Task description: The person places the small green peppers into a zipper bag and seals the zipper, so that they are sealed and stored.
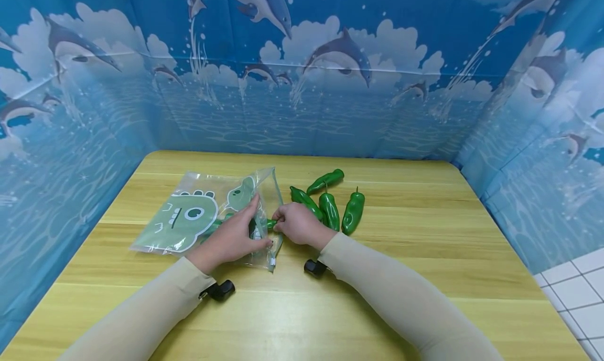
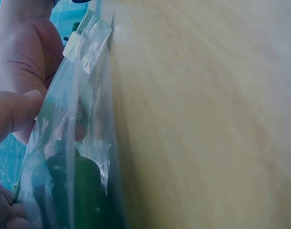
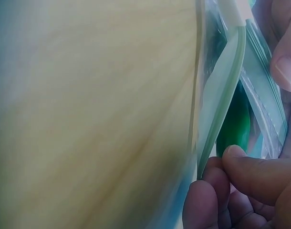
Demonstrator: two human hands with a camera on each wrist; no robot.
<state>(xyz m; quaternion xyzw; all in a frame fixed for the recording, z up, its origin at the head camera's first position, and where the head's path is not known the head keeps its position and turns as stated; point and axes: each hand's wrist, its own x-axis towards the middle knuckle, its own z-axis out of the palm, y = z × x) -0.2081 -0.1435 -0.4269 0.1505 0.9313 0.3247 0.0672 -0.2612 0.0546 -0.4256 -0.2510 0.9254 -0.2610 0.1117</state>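
Green pepper (image 1: pixel 271 223): at the mouth of the zip bag (image 1: pixel 200 214), partly between its films; we judge it light, firm and slick-skinned.
Right hand (image 1: pixel 301 225): we see thumb and fingertips pinching the green pepper at its 3 o'clock end, a sound hold that leaves the 9 o'clock end free.
Left hand (image 1: pixel 227 240): thumb and fingers spread against the upper film.
Zip bag: limp, likely to fold or cling; we should handle it by the stiffer zip edge. Mouth faces 3 o'clock.
Slider (image 1: pixel 272 262): at the mouth's 6 o'clock end; we keep knuckles off it.
Loose peppers (image 1: pixel 353 213): four, at 1 to 3 o'clock from the right hand, limiting wrist travel.
Table (image 1: pixel 448 235): far edge at 12 o'clock, beside the dolphin curtain (image 1: pixel 306 115); widest room at 3 o'clock, beyond the loose peppers.
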